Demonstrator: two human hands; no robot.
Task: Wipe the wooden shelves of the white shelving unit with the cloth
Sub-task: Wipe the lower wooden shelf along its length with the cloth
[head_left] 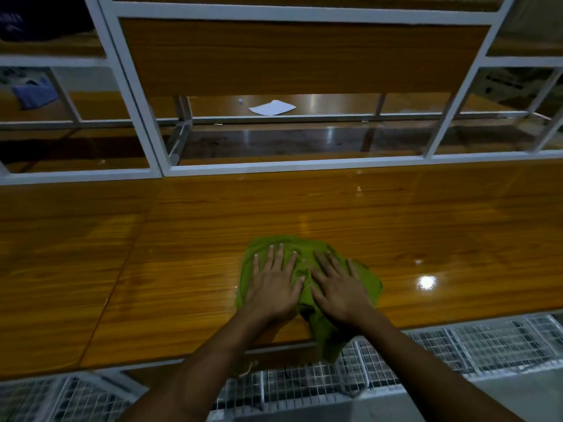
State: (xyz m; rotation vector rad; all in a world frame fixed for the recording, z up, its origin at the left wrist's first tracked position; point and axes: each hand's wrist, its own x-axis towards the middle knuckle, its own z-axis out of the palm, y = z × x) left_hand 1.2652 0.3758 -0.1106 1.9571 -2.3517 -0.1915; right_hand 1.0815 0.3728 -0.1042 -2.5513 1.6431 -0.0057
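Observation:
A green cloth (367,277) lies crumpled on the glossy wooden shelf (182,239) of the white-framed shelving unit (137,95), near the shelf's front edge. One corner of the cloth hangs over that edge. My left hand (274,283) rests flat on the cloth's left half, fingers spread. My right hand (338,286) presses flat on the right half, beside the left hand. Both palms cover the cloth's middle.
A white sheet of paper (272,107) lies on a lower shelf behind. A blue cloth (33,92) sits on a shelf at far left. White wire mesh baskets (457,348) run below the shelf's front edge. A seam (122,269) splits the shelf boards.

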